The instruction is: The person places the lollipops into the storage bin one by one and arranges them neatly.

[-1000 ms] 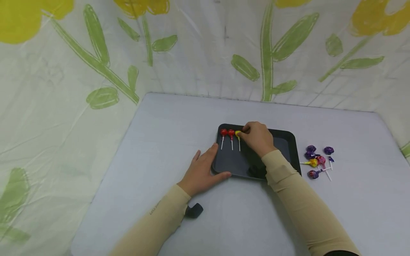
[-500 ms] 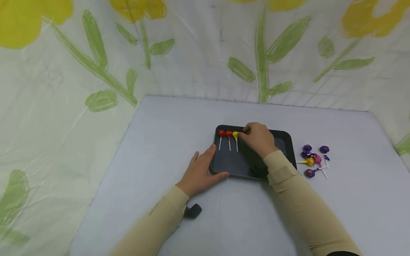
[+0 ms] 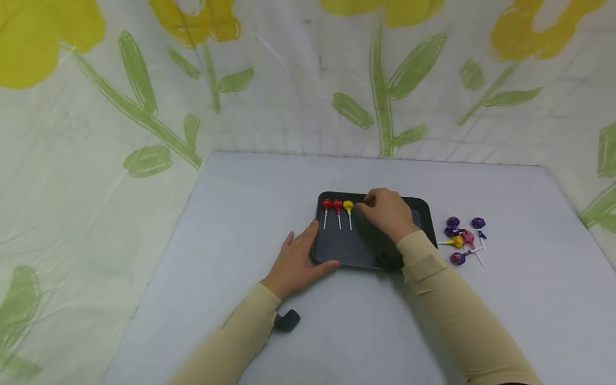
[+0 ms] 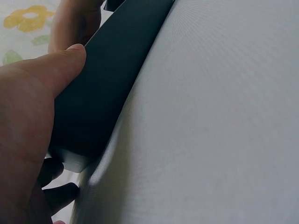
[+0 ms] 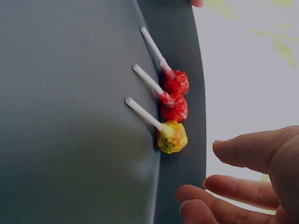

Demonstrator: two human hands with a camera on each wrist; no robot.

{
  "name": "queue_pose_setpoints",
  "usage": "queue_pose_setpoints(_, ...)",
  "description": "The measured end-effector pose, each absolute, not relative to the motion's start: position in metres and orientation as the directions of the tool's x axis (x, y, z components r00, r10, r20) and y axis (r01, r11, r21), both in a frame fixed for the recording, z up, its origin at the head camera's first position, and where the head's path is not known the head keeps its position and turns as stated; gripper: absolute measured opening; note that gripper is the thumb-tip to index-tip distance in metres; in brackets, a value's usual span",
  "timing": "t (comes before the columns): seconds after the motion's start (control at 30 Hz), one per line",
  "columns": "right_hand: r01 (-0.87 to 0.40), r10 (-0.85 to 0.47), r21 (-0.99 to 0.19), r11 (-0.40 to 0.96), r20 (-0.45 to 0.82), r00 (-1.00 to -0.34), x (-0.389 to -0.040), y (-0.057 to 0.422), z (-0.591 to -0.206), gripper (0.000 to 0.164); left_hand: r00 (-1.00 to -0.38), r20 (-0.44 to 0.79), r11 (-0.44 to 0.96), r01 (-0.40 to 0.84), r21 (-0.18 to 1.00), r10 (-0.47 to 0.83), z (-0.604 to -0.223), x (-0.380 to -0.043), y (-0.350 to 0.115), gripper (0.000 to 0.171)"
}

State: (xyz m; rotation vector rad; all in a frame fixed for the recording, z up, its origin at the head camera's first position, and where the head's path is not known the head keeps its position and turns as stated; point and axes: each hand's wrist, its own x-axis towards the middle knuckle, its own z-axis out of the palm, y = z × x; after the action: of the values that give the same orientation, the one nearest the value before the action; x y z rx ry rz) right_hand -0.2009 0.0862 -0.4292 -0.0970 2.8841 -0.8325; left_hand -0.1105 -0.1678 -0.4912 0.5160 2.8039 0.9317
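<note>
A dark rectangular tray (image 3: 358, 251) lies on the table. Side by side along its far left part are two red lollipops (image 3: 338, 205) and a yellow lollipop (image 3: 348, 206), sticks toward the person. My left hand (image 3: 292, 267) rests against the tray's near left corner, thumb along the near side. In the left wrist view the thumb (image 4: 70, 63) touches the tray's outer wall. My right hand (image 3: 385, 214) hovers by the far rim, just right of the yellow lollipop. In the right wrist view its thumb and fingers (image 5: 243, 189) stand apart and hold nothing.
Right of the tray lies a loose group of lollipops: several purple ones (image 3: 453, 221), a pink one (image 3: 467, 237) and a yellow one (image 3: 456, 242). The white table (image 3: 250, 192) ends at a flower-patterned curtain (image 3: 289, 107) behind and at the left.
My right hand has let go of the yellow lollipop and drawn slightly right, leaving it beside the red ones. The left hand stays at the tray corner. The head view has shifted slightly.
</note>
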Motion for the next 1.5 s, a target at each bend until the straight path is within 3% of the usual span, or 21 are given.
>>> queue_pose_setpoints(1.5,-0.033,-0.088,-0.524,0.851,-0.081,-0.993,-0.174,0.124,-0.433,0.035,-0.935,-0.012,0.752,0.278,0.598,0.355,-0.501,-0.120,-0.180,0.111)
